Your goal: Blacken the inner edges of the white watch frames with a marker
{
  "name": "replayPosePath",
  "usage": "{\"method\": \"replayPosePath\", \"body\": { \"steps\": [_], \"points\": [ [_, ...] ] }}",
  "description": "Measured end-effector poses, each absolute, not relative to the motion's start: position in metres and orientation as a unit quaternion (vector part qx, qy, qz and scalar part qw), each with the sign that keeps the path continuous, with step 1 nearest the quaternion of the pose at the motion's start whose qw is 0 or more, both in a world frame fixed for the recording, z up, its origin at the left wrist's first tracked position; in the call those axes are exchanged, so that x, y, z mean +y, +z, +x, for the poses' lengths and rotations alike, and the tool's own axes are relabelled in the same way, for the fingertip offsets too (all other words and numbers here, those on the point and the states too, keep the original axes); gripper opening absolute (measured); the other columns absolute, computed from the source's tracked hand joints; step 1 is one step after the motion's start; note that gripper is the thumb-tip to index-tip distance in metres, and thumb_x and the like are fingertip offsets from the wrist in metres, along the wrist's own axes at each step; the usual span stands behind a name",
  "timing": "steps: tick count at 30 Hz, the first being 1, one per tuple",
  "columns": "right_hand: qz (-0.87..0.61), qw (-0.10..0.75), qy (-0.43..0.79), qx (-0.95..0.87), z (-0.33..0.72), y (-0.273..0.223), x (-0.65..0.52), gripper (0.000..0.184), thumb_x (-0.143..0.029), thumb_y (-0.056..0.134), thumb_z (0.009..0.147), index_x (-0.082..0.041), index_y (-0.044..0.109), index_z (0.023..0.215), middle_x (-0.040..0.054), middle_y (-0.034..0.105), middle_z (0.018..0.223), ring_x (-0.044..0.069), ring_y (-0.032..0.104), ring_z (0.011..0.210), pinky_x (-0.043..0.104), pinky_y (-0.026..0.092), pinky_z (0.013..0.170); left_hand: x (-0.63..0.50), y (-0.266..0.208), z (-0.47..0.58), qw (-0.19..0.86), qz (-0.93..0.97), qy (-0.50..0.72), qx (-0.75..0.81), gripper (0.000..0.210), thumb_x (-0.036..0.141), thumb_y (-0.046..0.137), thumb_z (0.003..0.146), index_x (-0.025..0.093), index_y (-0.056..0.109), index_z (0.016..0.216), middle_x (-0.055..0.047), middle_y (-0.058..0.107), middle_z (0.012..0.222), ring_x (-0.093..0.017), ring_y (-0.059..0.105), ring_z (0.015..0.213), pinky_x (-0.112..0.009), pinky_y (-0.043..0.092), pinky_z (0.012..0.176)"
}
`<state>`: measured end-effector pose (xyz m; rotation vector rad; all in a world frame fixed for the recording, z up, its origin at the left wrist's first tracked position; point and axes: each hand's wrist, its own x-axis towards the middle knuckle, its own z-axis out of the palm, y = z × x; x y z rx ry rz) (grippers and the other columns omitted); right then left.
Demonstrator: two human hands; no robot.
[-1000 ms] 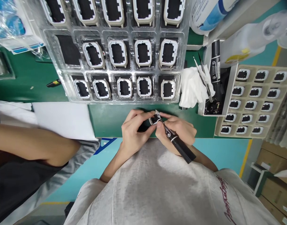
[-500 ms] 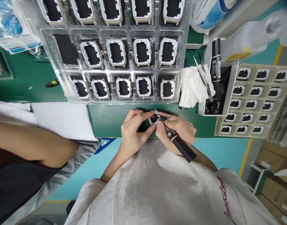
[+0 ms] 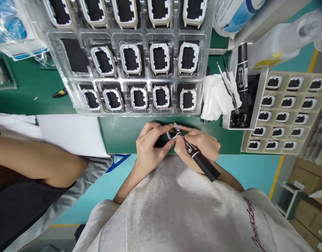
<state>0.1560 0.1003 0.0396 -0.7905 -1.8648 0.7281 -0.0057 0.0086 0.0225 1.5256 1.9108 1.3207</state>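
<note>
Near the table's front edge, my left hand (image 3: 151, 141) is closed on a small white frame (image 3: 170, 134), pinching it between thumb and fingers. The frame looks like a watch case and is mostly covered by my fingers. My right hand (image 3: 199, 145) grips a black marker pen (image 3: 200, 159), its tip end pointing up and left onto the frame and its back end toward my shirt. Some right fingers also reach the frame's far side. Just beyond my hands, a clear plastic tray (image 3: 139, 113) holds rows of similar frames on black pads; one pocket shows only its pad.
On the right stand a box (image 3: 258, 105) with another marker (image 3: 242, 70), tweezers (image 3: 227, 87) on white cloth (image 3: 213, 96), and bottles (image 3: 279, 45). A beige tray (image 3: 294, 148) of frames lies beyond. To the left are white sheets (image 3: 71, 133) and a co-worker's arm (image 3: 45, 157).
Both hands, the marker and the frame hold nearly the same position. The view shifts very slightly; the co-worker's arm moves a little.
</note>
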Motion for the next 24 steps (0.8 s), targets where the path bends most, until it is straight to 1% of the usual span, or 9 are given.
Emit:
{"method": "replayPosePath", "body": {
  "steps": [5,9,13,16,20,24],
  "points": [
    [-0.314,0.465,0.335,-0.757,0.1598,0.0391,0.1003,0.029,-0.007,0.086,0.104,-0.031,0.07,0.1,-0.0097,0.077,0.077,0.016,0.077,0.058,0.04,0.089,0.093,0.0082,0.0227,-0.0073,0.186,0.536,0.444,0.694,0.033,0.034,0.099,0.11,0.03,0.09,0.142,-0.005,0.089,0.121,-0.024,0.084,0.108,-0.038,0.075,0.097],
    [-0.316,0.484,0.357,-0.734,0.1619,0.0364,0.0986,0.028,-0.009,0.086,0.105,-0.032,0.069,0.101,-0.0113,0.077,0.076,0.016,0.077,0.056,0.044,0.09,0.093,0.0075,0.0244,-0.0083,0.205,0.522,0.437,0.703,0.038,0.041,0.102,0.107,0.029,0.089,0.141,-0.004,0.087,0.119,-0.023,0.084,0.105,-0.036,0.075,0.095],
    [-0.303,0.49,0.367,-0.73,0.1624,0.0354,0.0991,0.025,-0.015,0.083,0.11,-0.033,0.066,0.105,-0.011,0.075,0.075,0.015,0.074,0.055,0.045,0.091,0.092,0.0075,0.0274,-0.0087,0.227,0.508,0.448,0.7,0.044,0.046,0.106,0.103,0.029,0.089,0.14,-0.003,0.086,0.115,-0.022,0.083,0.1,-0.036,0.074,0.093],
    [-0.296,0.504,0.369,-0.722,0.1628,0.0363,0.1003,0.019,-0.021,0.08,0.113,-0.032,0.065,0.111,-0.0104,0.072,0.076,0.015,0.072,0.054,0.047,0.091,0.088,0.0081,0.0283,-0.0087,0.236,0.504,0.46,0.692,0.047,0.051,0.106,0.103,0.027,0.089,0.139,-0.004,0.088,0.113,-0.022,0.084,0.1,-0.037,0.074,0.093],
    [-0.302,0.485,0.399,-0.717,0.1642,0.0384,0.1007,0.019,-0.026,0.08,0.115,-0.032,0.063,0.111,-0.0106,0.072,0.077,0.016,0.076,0.056,0.049,0.091,0.088,0.0094,0.0275,-0.0084,0.23,0.497,0.495,0.675,0.047,0.051,0.107,0.102,0.027,0.09,0.138,-0.005,0.091,0.113,-0.023,0.084,0.099,-0.038,0.074,0.092],
    [-0.303,0.487,0.444,-0.688,0.1644,0.0408,0.1001,0.018,-0.026,0.083,0.114,-0.031,0.066,0.112,-0.0102,0.074,0.079,0.016,0.081,0.063,0.047,0.09,0.089,0.0098,0.0264,-0.009,0.226,0.493,0.503,0.673,0.044,0.057,0.104,0.105,0.028,0.092,0.135,-0.004,0.09,0.107,-0.022,0.083,0.093,-0.038,0.071,0.084]
  ]
}}
